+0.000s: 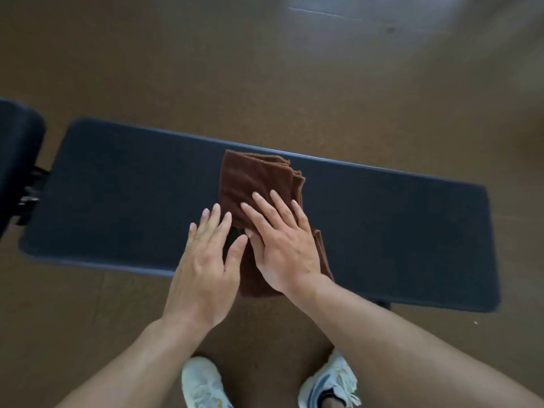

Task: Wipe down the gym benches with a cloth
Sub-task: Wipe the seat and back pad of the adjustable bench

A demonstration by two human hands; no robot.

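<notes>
Right hand (282, 245) at frame centre: flat, fingers spread, palm pressed down on the cloth (256, 184); grips nothing. Left hand (206, 266) just beside it, also open and flat, fingers extended; thumb tip meets the cloth's left edge beside the right thumb, fingertips over the dark pad. Whether the left palm bears on the pad, cannot tell.

Cloth: brown, terry-like, folded into several layers, stacked edges showing at its upper right corner. It lies across the worktop (117, 195) at mid-frame, far end at the pad's far edge, near end hanging over the near edge under the right wrist.

Worktop: long padded bench, dark blue-black, fine grain, rounded corners, running left to right across the frame. Second pad (17, 142) at left edge, metal hinge parts between.

Floor (147, 54): brown, speckled; pale glare upper right. White shoes (203, 384) at bottom centre.
</notes>
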